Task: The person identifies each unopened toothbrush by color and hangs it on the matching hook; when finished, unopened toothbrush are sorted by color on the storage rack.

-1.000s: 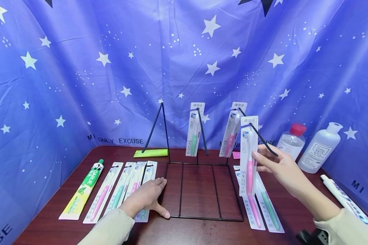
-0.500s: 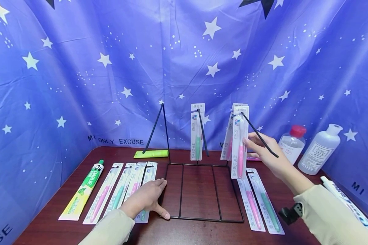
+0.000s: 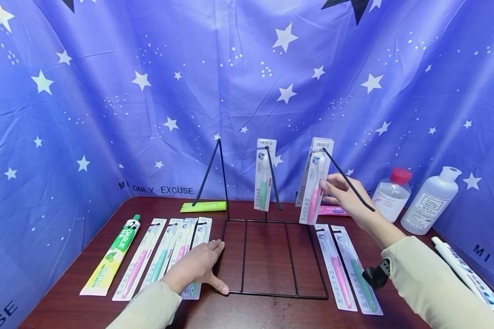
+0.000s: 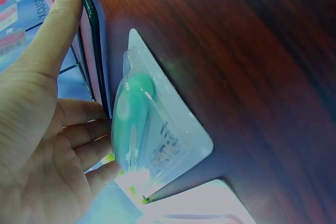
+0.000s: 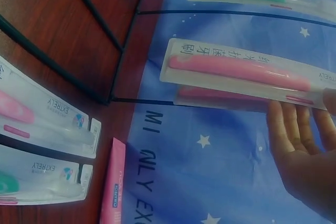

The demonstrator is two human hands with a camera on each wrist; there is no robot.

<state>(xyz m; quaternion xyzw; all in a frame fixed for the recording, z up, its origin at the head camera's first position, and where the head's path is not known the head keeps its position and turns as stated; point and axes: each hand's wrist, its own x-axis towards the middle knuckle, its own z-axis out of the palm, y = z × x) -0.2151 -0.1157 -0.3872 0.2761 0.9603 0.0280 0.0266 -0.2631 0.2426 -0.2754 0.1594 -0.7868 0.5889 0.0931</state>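
Observation:
My right hand (image 3: 346,196) pinches the edge of a packaged pink toothbrush (image 3: 315,192), which hangs on the right arm of a black wire rack (image 3: 288,256). Behind it on that arm another pink toothbrush pack (image 5: 220,97) shows in the right wrist view. A packaged green toothbrush (image 3: 264,183) hangs on the middle arm. The left arm of the rack bears nothing. My left hand (image 3: 199,265) rests at the left side of the rack's base, thumb and fingers spread along the frame. Close to its fingers lies a green toothbrush pack (image 4: 152,114), partly covered by the hand in the head view.
More toothbrush packs (image 3: 137,262) lie at left beside a Darlie toothpaste tube (image 3: 111,256). Two packs (image 3: 347,269) lie right of the base. Behind stand a red-capped bottle (image 3: 391,196) and a white bottle (image 3: 430,201). Another tube (image 3: 469,274) lies far right.
My right hand has slid the pink toothbrush pack back and left along the rack's right arm, up to the pack behind it. My left hand has stayed in place.

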